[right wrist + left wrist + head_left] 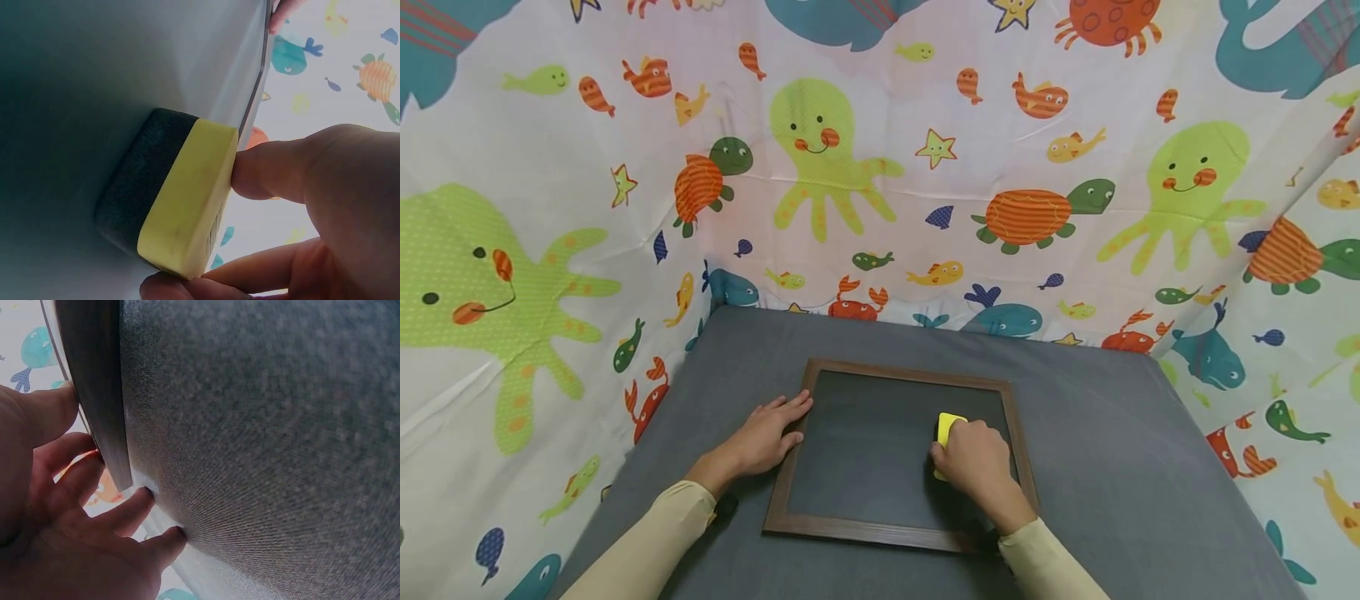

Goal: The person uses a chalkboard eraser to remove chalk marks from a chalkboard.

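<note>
A blackboard (pixel 872 450) in a brown wooden frame (pixel 850 528) lies flat on the grey cloth. In my right hand (pixel 979 460) is a board eraser (pixel 187 194) with a yellow back and a dark felt pad. Thumb and fingers grip its yellow part, and the felt lies against the board's right half. My left hand (pixel 767 437) rests at the left side of the frame, fingers spread and fairly straight. In the left wrist view, its thumb (pixel 53 409) touches the frame edge, while other fingertips reach the cloth.
Grey cloth (pixel 1120 467) covers the table around the board. A white curtain (pixel 925 233) printed with sea animals hangs behind and along both sides of the table. A small dark object (pixel 724 510) shows under the left wrist.
</note>
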Tool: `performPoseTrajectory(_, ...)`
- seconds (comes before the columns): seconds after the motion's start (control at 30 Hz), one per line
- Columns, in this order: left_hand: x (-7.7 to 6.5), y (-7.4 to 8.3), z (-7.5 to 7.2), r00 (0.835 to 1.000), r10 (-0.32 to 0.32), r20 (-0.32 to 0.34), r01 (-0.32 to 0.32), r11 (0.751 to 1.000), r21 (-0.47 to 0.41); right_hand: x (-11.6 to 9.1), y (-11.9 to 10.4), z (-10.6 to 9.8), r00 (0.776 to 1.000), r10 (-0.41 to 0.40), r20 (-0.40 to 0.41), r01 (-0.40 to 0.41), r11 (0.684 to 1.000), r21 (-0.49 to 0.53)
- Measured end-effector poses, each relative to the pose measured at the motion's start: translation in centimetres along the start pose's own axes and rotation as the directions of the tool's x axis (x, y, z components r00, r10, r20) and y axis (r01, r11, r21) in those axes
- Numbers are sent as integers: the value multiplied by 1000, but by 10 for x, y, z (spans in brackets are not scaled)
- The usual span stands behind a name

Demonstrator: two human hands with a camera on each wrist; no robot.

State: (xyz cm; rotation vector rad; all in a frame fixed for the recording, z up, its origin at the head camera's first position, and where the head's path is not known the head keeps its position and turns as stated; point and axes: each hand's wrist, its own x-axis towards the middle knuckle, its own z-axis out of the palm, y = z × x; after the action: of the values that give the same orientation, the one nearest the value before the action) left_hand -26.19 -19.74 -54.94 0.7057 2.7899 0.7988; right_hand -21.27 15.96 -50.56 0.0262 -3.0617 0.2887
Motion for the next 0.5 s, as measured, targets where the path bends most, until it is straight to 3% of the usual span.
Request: performPoseTrajectory(0.5, 1, -4, 2, 1000, 3, 1, -3, 1000, -11, 6, -30, 8, 997, -75, 4, 75, 997, -28)
